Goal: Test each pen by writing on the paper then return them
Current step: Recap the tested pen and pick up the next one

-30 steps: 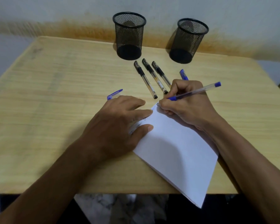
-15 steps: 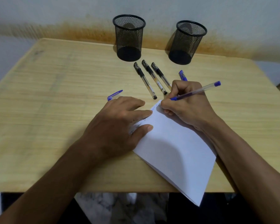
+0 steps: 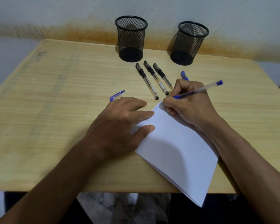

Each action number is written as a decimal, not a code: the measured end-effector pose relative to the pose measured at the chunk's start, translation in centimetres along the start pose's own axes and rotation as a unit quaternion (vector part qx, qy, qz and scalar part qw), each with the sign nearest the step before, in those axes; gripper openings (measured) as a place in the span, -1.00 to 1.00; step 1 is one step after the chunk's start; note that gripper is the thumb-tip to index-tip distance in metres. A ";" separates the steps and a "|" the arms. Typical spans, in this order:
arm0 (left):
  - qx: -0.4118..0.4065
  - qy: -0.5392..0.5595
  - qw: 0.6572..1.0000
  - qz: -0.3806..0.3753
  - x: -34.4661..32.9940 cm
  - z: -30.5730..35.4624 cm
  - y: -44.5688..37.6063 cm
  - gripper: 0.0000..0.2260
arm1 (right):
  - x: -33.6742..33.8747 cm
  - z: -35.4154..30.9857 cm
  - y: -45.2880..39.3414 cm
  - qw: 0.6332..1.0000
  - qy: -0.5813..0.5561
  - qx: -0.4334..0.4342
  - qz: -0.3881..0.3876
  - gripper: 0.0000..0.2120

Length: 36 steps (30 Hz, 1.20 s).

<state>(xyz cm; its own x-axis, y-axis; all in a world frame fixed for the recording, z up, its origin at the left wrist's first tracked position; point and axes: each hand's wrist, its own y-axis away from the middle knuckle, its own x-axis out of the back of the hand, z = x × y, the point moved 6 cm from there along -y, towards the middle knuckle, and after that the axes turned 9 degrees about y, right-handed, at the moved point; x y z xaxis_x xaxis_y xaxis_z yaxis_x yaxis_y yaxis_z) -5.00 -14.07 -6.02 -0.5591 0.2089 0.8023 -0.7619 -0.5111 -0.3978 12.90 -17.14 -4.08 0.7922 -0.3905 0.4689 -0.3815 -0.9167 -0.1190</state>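
A white sheet of paper lies tilted on the wooden table, its near corner hanging over the front edge. My left hand presses flat on the paper's left side, fingers spread. My right hand grips a blue pen with its tip at the paper's far corner. Small scribbles show on the paper beside my left fingers. Three black capped pens lie side by side beyond the paper. A blue cap lies left of my left hand. Another blue pen end peeks out behind my right hand.
Two black mesh pen cups stand at the table's back edge by the wall, one in the middle and one to the right; both look empty. The table has bare wood on its left half.
The view has shifted slightly. My right hand has nudged the pen a little along the paper's far corner. The left hand stays pressed in place.
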 end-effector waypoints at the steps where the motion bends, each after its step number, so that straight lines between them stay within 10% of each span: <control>1: 0.000 0.000 1.000 -0.001 0.0 0.0 0.0 -0.65 | 0.0 0.0 0.0 1.000 -0.001 0.000 0.000 -0.86; 23: -0.009 0.008 1.000 0.007 -0.5 -0.2 0.3 -0.63 | 0.3 1.2 -0.3 0.999 -0.041 -0.025 0.015 -0.80; 31: 0.182 -0.009 0.958 0.223 5.0 -2.4 0.2 -0.77 | 0.8 0.8 0.4 0.989 -0.148 -0.026 0.020 -0.85; 36: 0.249 -0.068 0.958 0.127 4.8 -4.1 -0.2 -0.77 | 1.8 0.0 1.0 0.991 -0.125 -0.017 0.032 -0.91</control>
<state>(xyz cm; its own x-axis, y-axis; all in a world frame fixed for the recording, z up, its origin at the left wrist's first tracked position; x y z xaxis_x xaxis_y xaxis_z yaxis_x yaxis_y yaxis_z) -8.90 -9.60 -3.88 -0.6322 -0.0684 0.7718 -0.3373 -0.8725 -0.3536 13.99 -18.79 -3.39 0.8579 -0.4603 0.2285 -0.4471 -0.8877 -0.1095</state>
